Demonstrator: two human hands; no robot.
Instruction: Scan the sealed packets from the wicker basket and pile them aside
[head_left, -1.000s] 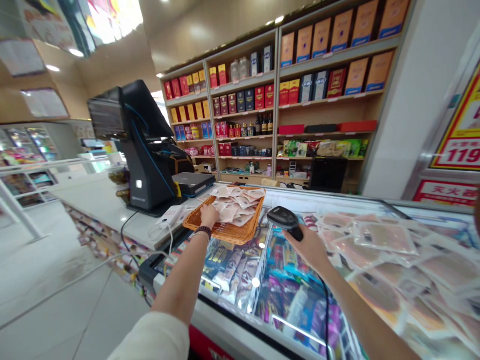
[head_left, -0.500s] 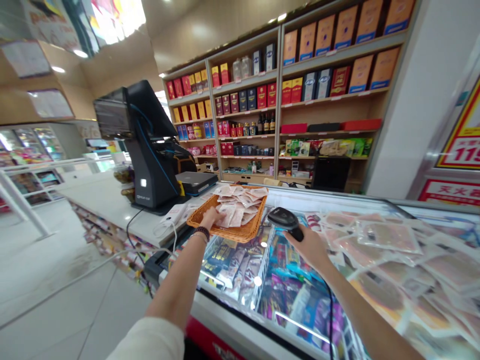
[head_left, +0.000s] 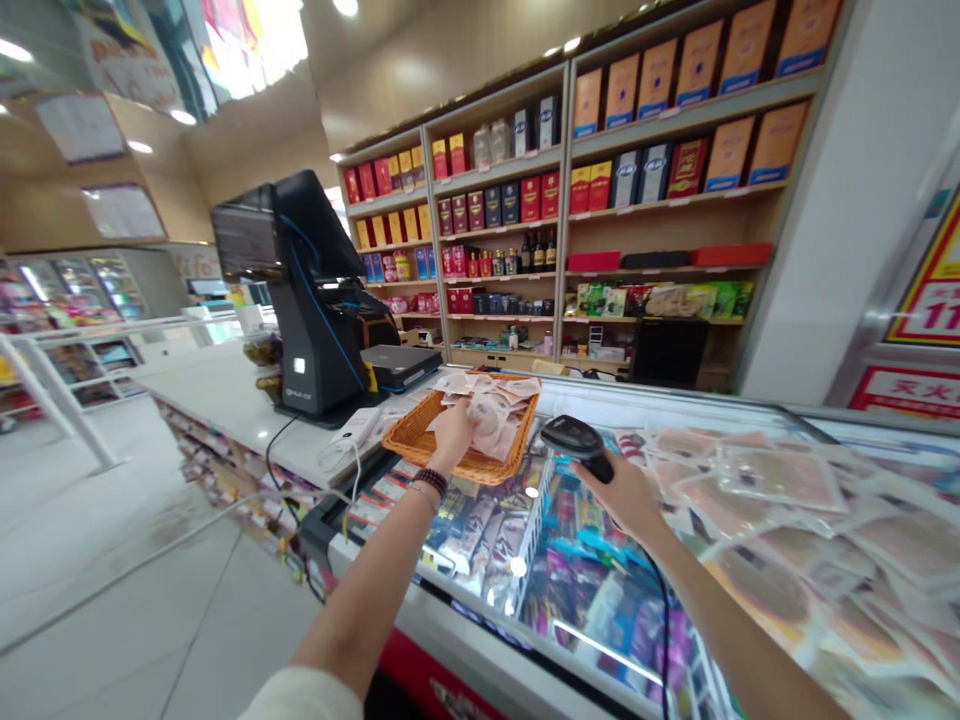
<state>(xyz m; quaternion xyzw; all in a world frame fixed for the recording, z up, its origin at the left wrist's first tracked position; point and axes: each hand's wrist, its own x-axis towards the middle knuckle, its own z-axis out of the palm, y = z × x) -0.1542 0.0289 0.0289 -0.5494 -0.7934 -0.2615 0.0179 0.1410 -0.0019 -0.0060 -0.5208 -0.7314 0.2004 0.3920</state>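
My left hand (head_left: 454, 432), with dark beads at the wrist, reaches over an orange wicker basket (head_left: 409, 437) of small flat packets. Its fingers are closed on one clear-and-white packet (head_left: 491, 412), which tilts up above the others. To the right, my right hand (head_left: 626, 490) grips a black barcode scanner (head_left: 574, 438) by its handle, its head turned toward the basket. The scanner's cable hangs down past my forearm. The basket rests on the glass top of a chest freezer (head_left: 517, 520).
Large flat plastic packs (head_left: 787, 530) lie heaped on the freezer's right side. At the left, a black checkout terminal (head_left: 319, 310) stands on the white counter (head_left: 210, 385), with a white cable (head_left: 225, 515) crossing in front. Shelves of boxes (head_left: 495, 205) line the back wall.
My left hand has moved right and deeper over the basket, and a packet now rises in its fingers. The right hand holds the scanner in nearly the same place. The view has shifted slightly.
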